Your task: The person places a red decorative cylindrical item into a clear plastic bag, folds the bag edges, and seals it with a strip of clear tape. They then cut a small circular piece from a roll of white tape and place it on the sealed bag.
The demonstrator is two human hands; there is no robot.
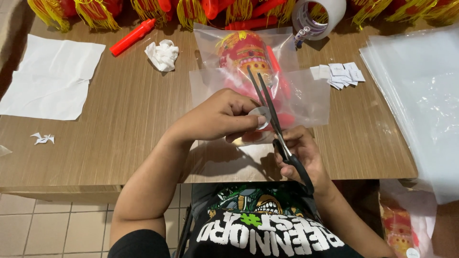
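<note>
My left hand [221, 116] pinches a small round white paper piece [260, 113] between thumb and fingers. My right hand [301, 153] grips black-handled scissors [272, 112], whose blades are slightly apart and point away from me, right beside the paper piece. Both hands hover over clear plastic bags [306, 98] that hold red and yellow lantern toys [244, 52], lying on the wooden table [129, 114].
White paper sheets [50, 79] lie at the left, a crumpled paper ball [163, 55] and a red plastic stick [131, 37] farther back. A tape roll [318, 16], small white labels [340, 75] and a stack of clear bags [420, 91] sit on the right. Tasselled lanterns [95, 10] line the far edge.
</note>
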